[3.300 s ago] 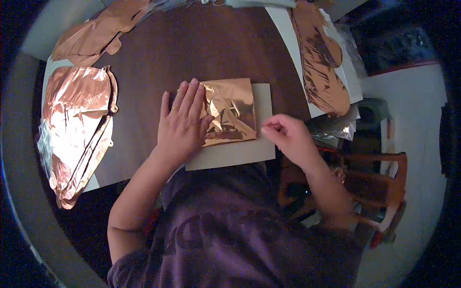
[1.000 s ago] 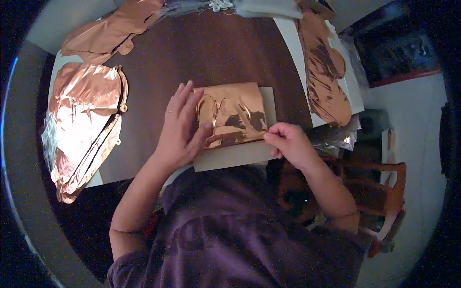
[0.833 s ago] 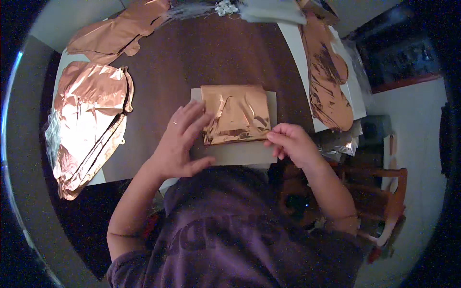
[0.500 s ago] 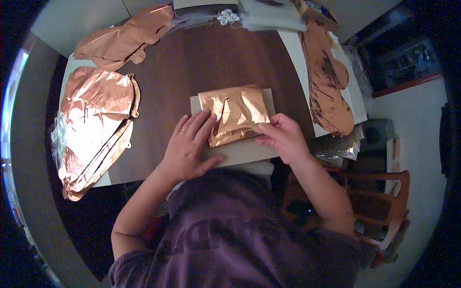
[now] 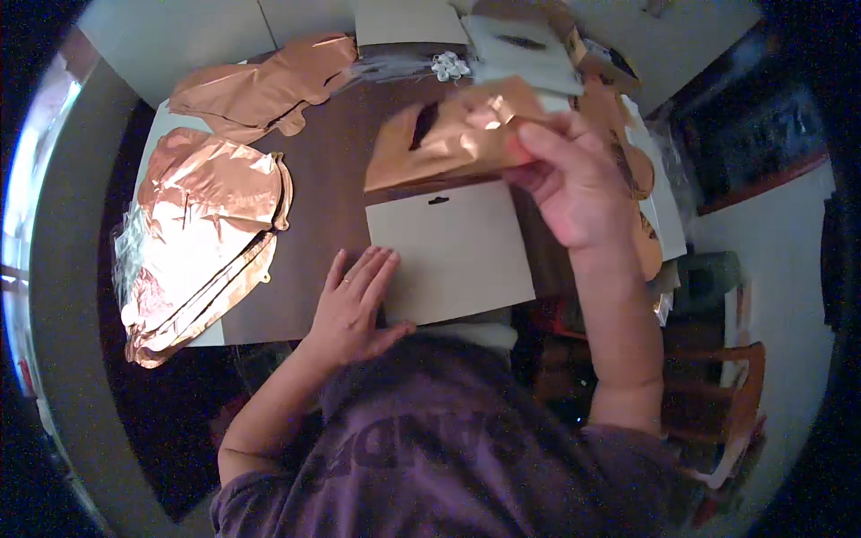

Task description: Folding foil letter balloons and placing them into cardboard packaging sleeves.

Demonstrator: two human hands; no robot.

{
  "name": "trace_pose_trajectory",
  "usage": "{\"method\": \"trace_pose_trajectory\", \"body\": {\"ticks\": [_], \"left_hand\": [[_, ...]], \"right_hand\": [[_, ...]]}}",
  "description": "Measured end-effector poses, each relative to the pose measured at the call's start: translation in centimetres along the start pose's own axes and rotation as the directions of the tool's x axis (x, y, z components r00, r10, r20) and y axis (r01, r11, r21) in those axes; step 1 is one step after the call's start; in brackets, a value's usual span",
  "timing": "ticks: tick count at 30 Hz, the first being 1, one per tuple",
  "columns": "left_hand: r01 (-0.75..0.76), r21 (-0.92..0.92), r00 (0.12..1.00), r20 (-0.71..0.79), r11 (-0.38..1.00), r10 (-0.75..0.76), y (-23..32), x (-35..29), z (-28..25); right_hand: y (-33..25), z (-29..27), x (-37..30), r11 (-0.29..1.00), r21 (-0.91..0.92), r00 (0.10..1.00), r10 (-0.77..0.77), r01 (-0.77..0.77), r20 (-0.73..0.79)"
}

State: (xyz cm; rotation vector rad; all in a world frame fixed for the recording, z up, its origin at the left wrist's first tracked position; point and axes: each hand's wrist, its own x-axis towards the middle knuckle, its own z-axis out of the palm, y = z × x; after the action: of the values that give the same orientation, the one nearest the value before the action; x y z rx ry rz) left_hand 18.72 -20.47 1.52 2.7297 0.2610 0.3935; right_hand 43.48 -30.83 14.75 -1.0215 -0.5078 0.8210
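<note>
Crinkled rose-gold foil balloon (image 5: pixel 448 134), folded flat, pinched in right hand (image 5: pixel 574 179) above dark wooden desk (image 5: pixel 323 179), left hand (image 5: pixel 354 305) open, fingers spread, pressing smooth rectangular grey card (image 5: pixel 453 251), more shiny foil balloons (image 5: pixel 202 233) stacked at left.

Counter: dark brown wooden top (image 5: pixel 332 161), rounded near edge, largely covered.
Chair: wooden frame, reddish brown (image 5: pixel 726 403), at the right, just beside the counter.
Floor: pale, plain surface (image 5: pixel 780 269) at the right.
Wall: light panels (image 5: pixel 179 36) beyond the far counter edge.
Light: dim overall; brighter strip at the left rim (image 5: pixel 27 197).
</note>
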Motion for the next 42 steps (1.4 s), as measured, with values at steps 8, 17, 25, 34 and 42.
{"method": "trace_pose_trajectory", "body": {"ticks": [8,17,25,34,42], "left_hand": [[0.021,-0.004,0.999,-0.035,1.000,-0.021,-0.2,-1.0,-0.1],[0.088,-0.022,0.983,-0.159,0.996,-0.091,0.6,-1.9,-0.6],[-0.006,-0.022,1.000,-0.005,1.000,0.005,0.6,0.1,0.6],[-0.023,-0.021,1.000,0.010,1.000,0.023,0.5,1.1,0.4],[-0.021,-0.017,1.000,-0.010,1.000,0.020,0.4,2.2,0.3]], "right_hand": [[5.5,-3.2,-4.8,0.958,-0.128,0.960,0.239,-0.257,-0.144],[10.3,-5.9,-8.8,0.836,-0.213,0.854,0.452,-0.506,-0.257],[8.3,-7.1,-8.8,0.641,-0.657,0.899,0.416,-0.396,-0.135],[7.4,-7.2,-8.6,0.382,-0.823,0.843,0.501,-0.419,-0.197],[7.9,-7.5,-8.5,0.349,-0.899,0.920,0.370,-0.266,-0.129]]}}
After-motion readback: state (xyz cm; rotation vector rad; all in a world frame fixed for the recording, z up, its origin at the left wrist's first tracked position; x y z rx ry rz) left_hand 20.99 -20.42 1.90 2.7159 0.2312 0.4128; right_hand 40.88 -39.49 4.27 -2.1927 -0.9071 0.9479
